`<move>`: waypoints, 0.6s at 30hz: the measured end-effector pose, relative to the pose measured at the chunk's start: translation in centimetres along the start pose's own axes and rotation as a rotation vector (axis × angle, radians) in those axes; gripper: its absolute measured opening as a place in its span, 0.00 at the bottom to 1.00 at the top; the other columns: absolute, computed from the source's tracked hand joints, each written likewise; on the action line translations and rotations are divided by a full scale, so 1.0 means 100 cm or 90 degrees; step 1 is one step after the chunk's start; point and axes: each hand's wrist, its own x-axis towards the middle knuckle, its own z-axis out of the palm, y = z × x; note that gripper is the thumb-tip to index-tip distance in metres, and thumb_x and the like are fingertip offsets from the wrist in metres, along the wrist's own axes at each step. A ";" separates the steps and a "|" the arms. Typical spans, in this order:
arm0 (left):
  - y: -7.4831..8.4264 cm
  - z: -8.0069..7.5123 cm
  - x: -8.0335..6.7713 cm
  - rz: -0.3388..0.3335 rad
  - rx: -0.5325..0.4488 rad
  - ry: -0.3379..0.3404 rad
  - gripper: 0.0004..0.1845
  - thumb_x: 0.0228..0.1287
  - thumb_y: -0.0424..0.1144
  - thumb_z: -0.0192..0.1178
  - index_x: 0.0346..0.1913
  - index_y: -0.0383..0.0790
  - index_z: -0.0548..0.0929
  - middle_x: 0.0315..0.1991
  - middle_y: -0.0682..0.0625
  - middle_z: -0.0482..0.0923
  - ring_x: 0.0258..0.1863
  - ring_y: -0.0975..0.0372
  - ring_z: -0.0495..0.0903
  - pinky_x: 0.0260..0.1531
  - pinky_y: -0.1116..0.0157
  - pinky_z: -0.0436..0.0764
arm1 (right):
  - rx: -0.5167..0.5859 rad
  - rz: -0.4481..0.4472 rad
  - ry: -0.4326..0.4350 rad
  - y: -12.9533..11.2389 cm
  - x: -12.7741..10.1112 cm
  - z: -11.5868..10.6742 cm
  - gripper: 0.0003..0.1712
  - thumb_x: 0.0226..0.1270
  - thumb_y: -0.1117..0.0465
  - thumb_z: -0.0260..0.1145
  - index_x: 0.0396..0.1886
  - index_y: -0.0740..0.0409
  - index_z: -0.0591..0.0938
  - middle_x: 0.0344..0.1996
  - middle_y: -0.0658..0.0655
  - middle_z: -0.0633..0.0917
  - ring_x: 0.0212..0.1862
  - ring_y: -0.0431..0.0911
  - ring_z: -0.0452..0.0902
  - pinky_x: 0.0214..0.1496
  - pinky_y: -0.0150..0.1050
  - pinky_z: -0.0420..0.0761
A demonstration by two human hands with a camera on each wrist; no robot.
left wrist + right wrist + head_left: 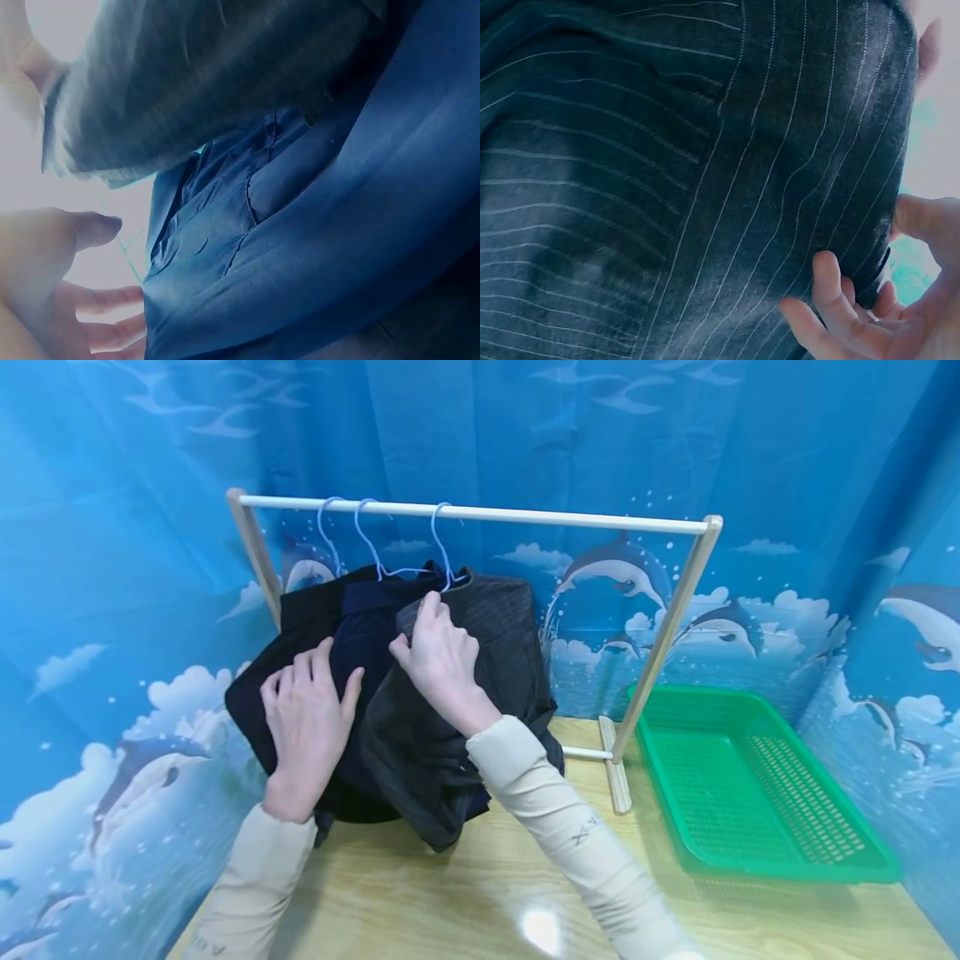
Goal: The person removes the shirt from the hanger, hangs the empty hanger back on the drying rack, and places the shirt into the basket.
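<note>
Three light-blue hangers (pixel 437 539) hook over the white rail, with dark clothes under them. At the front right hangs a dark grey pinstriped shirt (pixel 498 643); its stripes and a seam fill the right wrist view. My right hand (pixel 442 656) holds this shirt near its neck, at the base of the hanger, fingers curled. Behind it are a navy garment (pixel 375 610) and a black garment (pixel 258 689). My left hand (pixel 307 718) lies against the navy and black cloth, fingers extended and thumb spread away. Part of each garment is hidden by the others.
A wooden-ended rack with a white rail (pixel 570 517) stands on the light wood table (pixel 420 902). To the right of the rack sits a green plastic basket (pixel 675 827). Blue dolphin-print curtains (pixel 495 427) surround the table at the back and sides.
</note>
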 end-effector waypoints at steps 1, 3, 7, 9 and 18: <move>0.000 0.001 0.000 0.001 -0.001 0.001 0.30 0.72 0.48 0.63 0.66 0.30 0.74 0.58 0.30 0.78 0.53 0.37 0.79 0.59 0.40 0.69 | 0.002 0.001 0.000 0.001 -0.001 -0.001 0.26 0.69 0.49 0.68 0.55 0.59 0.69 0.37 0.56 0.80 0.27 0.51 0.81 0.29 0.44 0.81; -0.001 0.002 0.001 0.001 -0.005 0.003 0.29 0.72 0.48 0.63 0.66 0.30 0.74 0.58 0.30 0.78 0.53 0.37 0.79 0.59 0.40 0.69 | 0.005 0.000 0.002 0.005 -0.002 -0.005 0.25 0.68 0.50 0.68 0.54 0.59 0.70 0.36 0.55 0.80 0.26 0.50 0.80 0.29 0.44 0.81; -0.004 0.003 0.001 0.001 -0.011 0.013 0.28 0.72 0.47 0.62 0.65 0.30 0.75 0.56 0.30 0.79 0.52 0.37 0.79 0.58 0.40 0.69 | 0.023 -0.008 0.004 0.014 -0.007 -0.013 0.23 0.68 0.52 0.69 0.53 0.56 0.70 0.32 0.53 0.79 0.24 0.49 0.77 0.26 0.42 0.79; -0.006 0.004 0.002 0.001 -0.017 0.021 0.28 0.72 0.47 0.63 0.65 0.30 0.75 0.56 0.30 0.79 0.52 0.37 0.79 0.57 0.40 0.69 | 0.038 -0.012 0.006 0.019 -0.010 -0.017 0.25 0.68 0.52 0.69 0.56 0.55 0.69 0.29 0.53 0.79 0.22 0.48 0.76 0.23 0.40 0.76; -0.015 0.010 0.004 0.029 -0.041 0.028 0.24 0.76 0.37 0.57 0.70 0.35 0.72 0.58 0.31 0.77 0.52 0.37 0.77 0.57 0.39 0.72 | 0.051 0.030 0.000 0.042 -0.019 -0.036 0.44 0.69 0.51 0.68 0.77 0.59 0.59 0.15 0.53 0.75 0.14 0.47 0.70 0.15 0.36 0.64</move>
